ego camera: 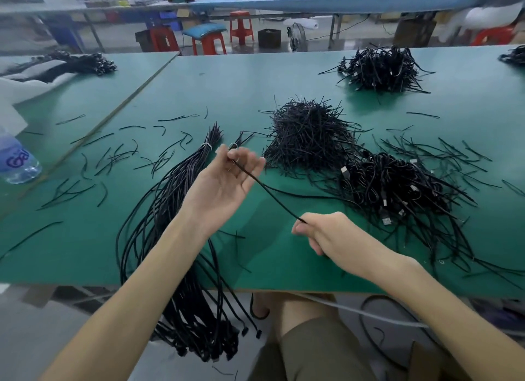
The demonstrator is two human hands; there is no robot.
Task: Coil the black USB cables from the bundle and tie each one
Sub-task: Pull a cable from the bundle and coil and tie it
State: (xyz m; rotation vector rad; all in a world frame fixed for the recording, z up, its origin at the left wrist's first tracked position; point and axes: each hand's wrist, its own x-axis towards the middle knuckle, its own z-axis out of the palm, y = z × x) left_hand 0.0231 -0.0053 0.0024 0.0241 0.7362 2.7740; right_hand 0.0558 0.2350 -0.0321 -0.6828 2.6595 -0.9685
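A thin black USB cable (270, 194) stretches above the green work table (199, 90), pinched at the fingertips of the raised left hand (224, 179) and clenched in the right hand (324, 235). The white-tied black cable bundle (170, 238) lies at the left hand's seven o'clock.

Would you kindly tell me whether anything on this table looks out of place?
Yes: loose ties lie scattered over the table left of the bundle, away from the tie pile, and the bundle's near end hangs over the table's front edge.
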